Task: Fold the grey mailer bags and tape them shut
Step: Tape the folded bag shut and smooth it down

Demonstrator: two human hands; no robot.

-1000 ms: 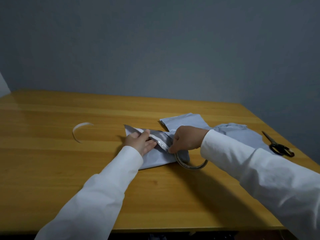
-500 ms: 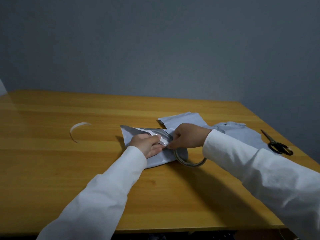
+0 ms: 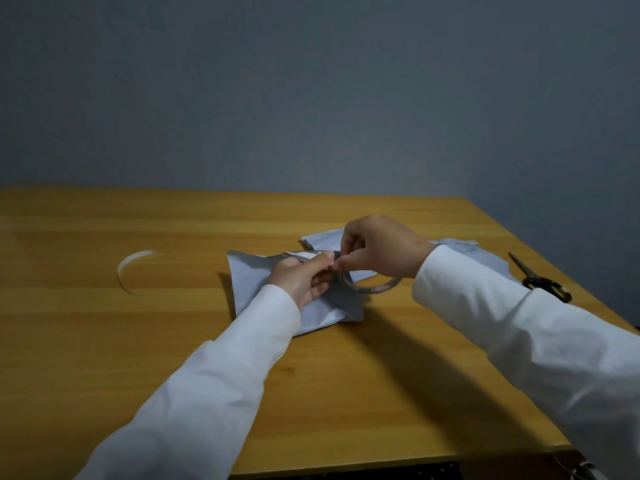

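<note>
head view: a wooden table (image 3: 104, 341) fills the lower half of the frame, with a plain grey-blue wall (image 3: 311, 98) behind it. near the middle of the table lies a folded grey mailer bag (image 3: 252, 275), its flap end raised a little under the hands. the left hand (image 3: 304, 278) rests over the bag's top and pinches a short end of clear tape (image 3: 320, 255) between thumb and fingertips. the right hand (image 3: 377, 247) meets it from the other side, fingers curled, pinching the same tape right where it leaves the tape roll (image 3: 370, 285); the roll hangs tilted below that hand, its lower rim close to the table (whether it touches the wood cannot be told). both hands are closed in a narrow pinch, fingertips almost touching each other.

behind the right hand a second grey mailer bag (image 3: 323, 239) lies flat, and a third, more crumpled one (image 3: 485, 261) shows beyond the white sleeve (image 3: 519, 341) of the right arm. a pair of scissors (image 3: 540, 280) with black handles lies near the table's right edge, blades pointing away from the person. well apart on the left, a curled white strip (image 3: 133, 268) lies on the wood in an arc. no brand, label or writing can be read on the bags, the roll or the scissors.
</note>
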